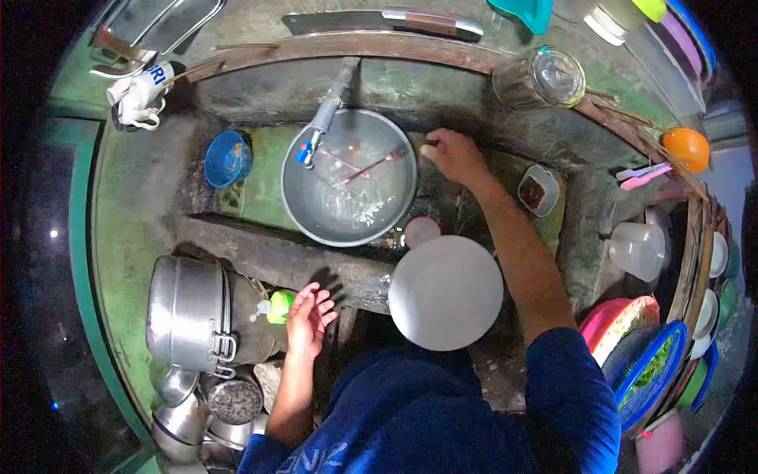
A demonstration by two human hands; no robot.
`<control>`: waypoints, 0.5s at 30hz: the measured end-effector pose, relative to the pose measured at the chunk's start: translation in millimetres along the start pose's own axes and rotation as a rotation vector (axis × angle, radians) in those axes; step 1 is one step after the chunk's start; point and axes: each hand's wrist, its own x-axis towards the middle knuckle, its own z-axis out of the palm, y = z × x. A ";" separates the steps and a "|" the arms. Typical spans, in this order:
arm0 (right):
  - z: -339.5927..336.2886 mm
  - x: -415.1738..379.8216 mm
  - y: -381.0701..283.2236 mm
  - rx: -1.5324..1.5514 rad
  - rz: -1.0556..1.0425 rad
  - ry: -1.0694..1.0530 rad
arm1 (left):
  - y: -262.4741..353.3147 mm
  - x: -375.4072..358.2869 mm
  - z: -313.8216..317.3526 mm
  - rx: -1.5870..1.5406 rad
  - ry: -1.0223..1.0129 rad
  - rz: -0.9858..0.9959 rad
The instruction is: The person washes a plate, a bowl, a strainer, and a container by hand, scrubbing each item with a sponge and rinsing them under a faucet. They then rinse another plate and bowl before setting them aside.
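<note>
A grey basin [296, 193] of water stands under the tap [317, 130], with thin pinkish-handled utensils [369, 169] lying in it. Just right of its rim is my right hand [456, 159], fingers curled in; whatever they may hold is hidden. My left hand [311, 316] is held palm up in front of the ledge, its fingers apart and nothing in them. Beside it is a small bottle with bright green on it [279, 307]. Between my arms sits a large round white plate or lid [446, 292]. A small pinkish round item [422, 231] peeks out behind it.
Left of the basin is a blue bowl [229, 159]; to the right, a small container [550, 178] holds brown stuff. A large metal pot [185, 314] stands at left. A cleaver-like knife [434, 24] lies on the back ledge, near a clear jar [557, 77]. Colourful baskets [632, 316] crowd the right.
</note>
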 end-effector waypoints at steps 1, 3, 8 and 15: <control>-7.3 0.8 10.7 -0.035 0.116 -0.116 | 1.0 0.1 -1.9 0.003 -0.002 0.011; -1.4 -12.1 92.5 -0.073 0.109 -0.213 | 2.0 -1.7 -5.4 0.019 0.017 0.006; 5.9 -129.6 246.5 -0.543 0.386 -0.402 | -10.2 -7.5 -21.6 -0.013 0.076 -0.036; 46.8 -222.0 320.8 -0.421 0.776 -0.200 | -12.8 -3.2 -5.8 -0.004 0.018 -0.033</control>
